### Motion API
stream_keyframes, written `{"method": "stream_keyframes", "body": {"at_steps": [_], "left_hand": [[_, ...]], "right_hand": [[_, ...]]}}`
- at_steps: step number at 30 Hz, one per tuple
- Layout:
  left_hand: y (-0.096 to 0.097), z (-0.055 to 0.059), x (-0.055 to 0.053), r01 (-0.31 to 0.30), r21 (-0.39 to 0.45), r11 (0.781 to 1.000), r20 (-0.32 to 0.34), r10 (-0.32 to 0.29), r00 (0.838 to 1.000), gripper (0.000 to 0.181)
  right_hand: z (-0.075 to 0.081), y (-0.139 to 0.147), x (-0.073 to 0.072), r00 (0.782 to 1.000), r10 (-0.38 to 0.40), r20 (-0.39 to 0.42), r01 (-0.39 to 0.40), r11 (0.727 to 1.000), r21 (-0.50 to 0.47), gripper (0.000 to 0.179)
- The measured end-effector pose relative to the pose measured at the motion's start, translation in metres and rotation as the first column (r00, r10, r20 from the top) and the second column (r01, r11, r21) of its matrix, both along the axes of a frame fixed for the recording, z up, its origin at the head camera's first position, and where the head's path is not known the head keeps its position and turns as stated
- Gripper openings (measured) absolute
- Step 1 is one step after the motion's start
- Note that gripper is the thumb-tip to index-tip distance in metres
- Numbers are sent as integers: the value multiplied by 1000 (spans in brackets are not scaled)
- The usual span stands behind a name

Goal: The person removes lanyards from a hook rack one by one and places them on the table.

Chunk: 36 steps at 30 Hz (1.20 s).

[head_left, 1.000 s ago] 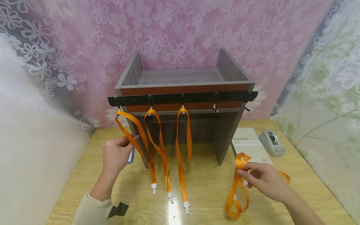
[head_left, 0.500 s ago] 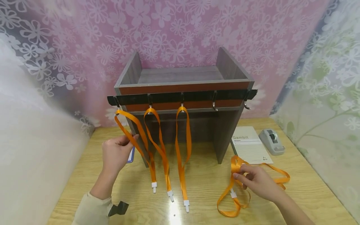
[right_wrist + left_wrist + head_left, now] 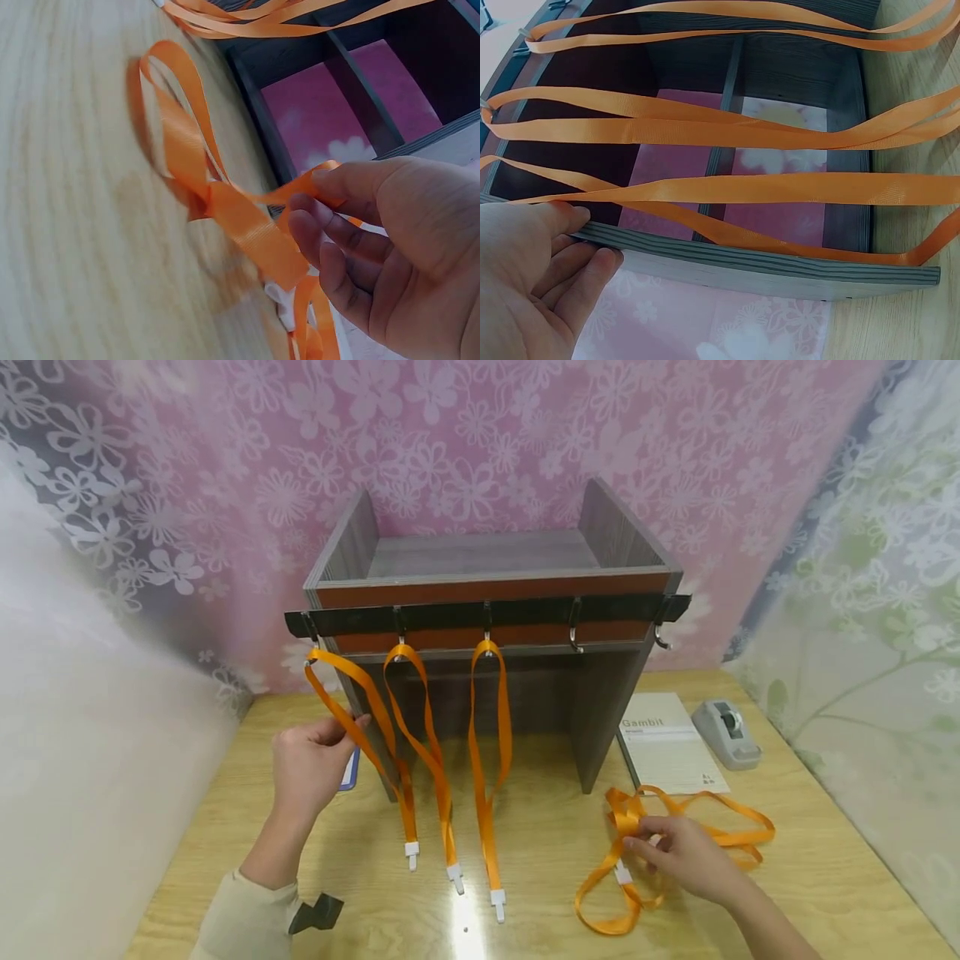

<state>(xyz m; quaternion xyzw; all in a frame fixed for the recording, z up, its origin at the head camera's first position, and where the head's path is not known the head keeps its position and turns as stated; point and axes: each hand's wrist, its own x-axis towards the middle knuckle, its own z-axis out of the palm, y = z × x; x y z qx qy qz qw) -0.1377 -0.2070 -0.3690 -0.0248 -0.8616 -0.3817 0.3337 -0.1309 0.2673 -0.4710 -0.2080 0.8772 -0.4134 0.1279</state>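
My left hand (image 3: pixel 309 767) grips the front edge of the left side panel (image 3: pixel 795 271) of a grey wooden shelf, thumb on one side and fingers on the other. Beside it, three orange lanyards, the leftmost lanyard (image 3: pixel 407 793), the second lanyard (image 3: pixel 433 760) and the third lanyard (image 3: pixel 504 727), hang from hooks with white clips downward. At the table's right, my right hand (image 3: pixel 690 853) pinches a loop of another orange lanyard (image 3: pixel 259 236) between thumb and fingers. The rest of that lanyard lies in loose loops, with a white clip (image 3: pixel 622 873) showing.
A black hook rail (image 3: pixel 450 615) spans the shelf's front; its two rightmost hooks, the inner hook (image 3: pixel 574 640) and the end hook (image 3: pixel 660 637), bear nothing. A notebook (image 3: pixel 671 743) and a tape dispenser (image 3: pixel 726 735) lie at the right. A blue-edged card (image 3: pixel 349 770) shows behind the left hand.
My right hand has moved slightly left and down toward the tabletop, and the lanyard in it has spread into looser loops. My left hand stays at the shelf panel.
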Motion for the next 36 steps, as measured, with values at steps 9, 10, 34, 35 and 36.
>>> {"method": "stream_keyframes", "body": {"at_steps": [9, 10, 34, 35, 36], "left_hand": [[0, -3, 2, 4, 15, 1000, -6, -4, 1000, 14], [0, -2, 2, 4, 14, 1000, -7, -4, 1000, 14], [-1, -2, -2, -9, 6, 1000, -10, 9, 1000, 11], [-1, -2, -2, -9, 8, 1000, -7, 9, 1000, 11], [-1, -2, -2, -8, 8, 1000, -5, 8, 1000, 11]], "right_hand": [[-10, 4, 4, 998, 28, 52, -28, 999, 17, 19], [-10, 4, 4, 999, 27, 45, -28, 999, 25, 19], [3, 5, 0, 998, -64, 23, 63, 997, 33, 41], [4, 5, 0, 997, -71, 26, 70, 997, 34, 41], [4, 5, 0, 997, -74, 20, 73, 997, 36, 41]]}}
